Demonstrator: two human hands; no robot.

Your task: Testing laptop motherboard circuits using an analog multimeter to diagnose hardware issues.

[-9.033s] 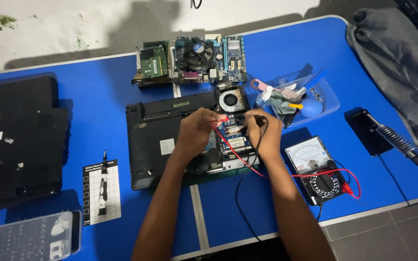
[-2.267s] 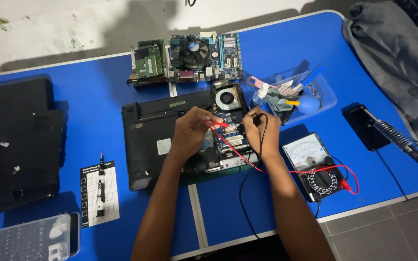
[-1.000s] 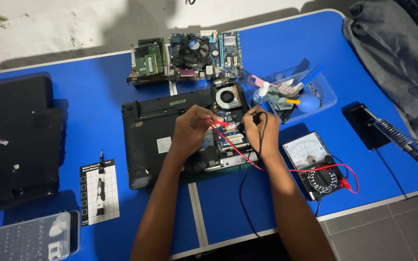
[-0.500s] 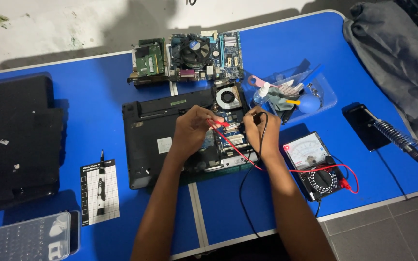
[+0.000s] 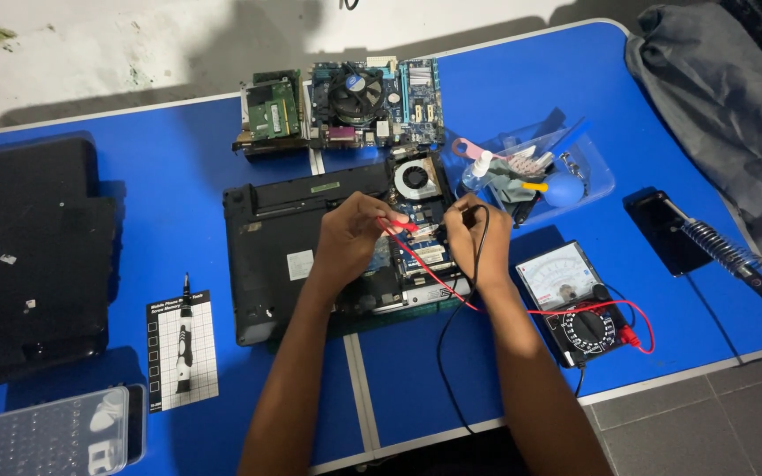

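Note:
An opened black laptop lies bottom-up on the blue table, with its circuit board and fan exposed. My left hand pinches the red probe, its tip down on the board. My right hand holds the black probe upright over the same area of the board. Red and black leads run from the probes to an analogue multimeter lying to the right of my right forearm.
A bare desktop motherboard sits behind the laptop. A clear tray of small tools stands at the right, then a soldering iron stand and grey cloth. At left lie black laptop panels, a screw mat with screwdriver and a bit case.
Both hands stay on the laptop's board with the probes; they have shifted only slightly. The view has drifted a little.

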